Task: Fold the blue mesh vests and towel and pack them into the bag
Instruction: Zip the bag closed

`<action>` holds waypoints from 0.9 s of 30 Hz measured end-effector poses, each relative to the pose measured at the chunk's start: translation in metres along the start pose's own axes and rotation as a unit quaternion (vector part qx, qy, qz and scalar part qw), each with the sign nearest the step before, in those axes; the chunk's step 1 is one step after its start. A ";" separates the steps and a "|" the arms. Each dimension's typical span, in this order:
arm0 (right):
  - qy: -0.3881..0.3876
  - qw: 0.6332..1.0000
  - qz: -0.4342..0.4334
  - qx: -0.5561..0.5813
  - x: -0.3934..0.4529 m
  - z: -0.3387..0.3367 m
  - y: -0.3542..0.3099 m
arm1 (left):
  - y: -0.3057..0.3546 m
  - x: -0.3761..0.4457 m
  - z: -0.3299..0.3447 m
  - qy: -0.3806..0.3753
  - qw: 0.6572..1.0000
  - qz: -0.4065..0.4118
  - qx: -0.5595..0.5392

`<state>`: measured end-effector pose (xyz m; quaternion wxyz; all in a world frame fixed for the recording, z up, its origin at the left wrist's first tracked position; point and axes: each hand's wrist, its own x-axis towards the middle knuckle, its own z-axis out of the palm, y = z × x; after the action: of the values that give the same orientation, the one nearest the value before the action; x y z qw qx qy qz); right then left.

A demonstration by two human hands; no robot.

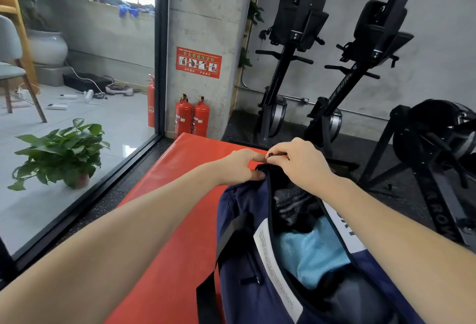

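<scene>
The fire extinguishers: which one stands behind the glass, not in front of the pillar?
The leftmost fire extinguisher, half hidden by the dark glass frame. The other two stand together at the foot of the concrete pillar.

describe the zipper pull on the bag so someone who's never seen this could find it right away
Start at the navy bag lying open on the red mat. Follow its open mouth past the light blue fabric and the grey striped cloth to the far end, where both hands meet. The zipper pull is the small dark tab pinched by the right hand, while the left hand grips the bag's end.
</scene>
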<state>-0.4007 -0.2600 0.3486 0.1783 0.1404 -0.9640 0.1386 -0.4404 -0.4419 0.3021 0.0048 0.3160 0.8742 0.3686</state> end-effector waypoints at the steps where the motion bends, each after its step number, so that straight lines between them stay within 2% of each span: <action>1: -0.002 1.000 0.000 0.005 0.001 0.000 0.000 | 0.003 0.000 -0.001 0.008 1.000 0.009 0.008; 7: -0.025 0.996 -0.008 0.090 0.002 -0.004 0.000 | 0.011 0.002 -0.001 0.084 0.994 0.052 0.043; 9: -0.038 0.993 -0.020 0.107 -0.003 -0.010 -0.001 | 0.006 0.004 -0.002 0.111 0.990 0.038 0.074; 11: -0.038 0.991 -0.027 0.123 -0.011 -0.016 0.000 | -0.006 0.004 -0.007 0.127 0.984 -0.019 0.121; 13: -0.034 0.989 -0.028 0.143 -0.018 -0.022 0.001 | -0.021 0.002 -0.014 0.118 0.982 -0.073 0.130; 14: -0.031 0.988 -0.030 0.150 -0.020 -0.025 0.002 | -0.024 0.000 -0.016 0.115 0.986 -0.076 0.098; 17: -0.020 0.988 -0.039 0.150 -0.021 -0.030 0.004 | -0.007 -0.007 -0.015 0.111 0.993 -0.017 -0.039; 19: -0.005 0.986 -0.041 0.159 -0.019 -0.029 0.007 | 0.009 -0.008 -0.012 0.056 0.995 0.037 -0.079; 22: 0.013 0.985 -0.042 0.168 -0.017 -0.026 0.005 | 0.017 -0.004 -0.011 -0.012 0.997 0.058 -0.051; 27: 0.005 0.983 -0.033 0.182 -0.015 -0.017 0.005 | 0.015 0.008 -0.002 -0.007 0.998 0.057 0.007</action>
<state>-0.3833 -0.2461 0.3569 0.1594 0.2019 -0.9164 0.3066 -0.4389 -0.4306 0.3147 -0.0126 0.3679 0.8574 0.3595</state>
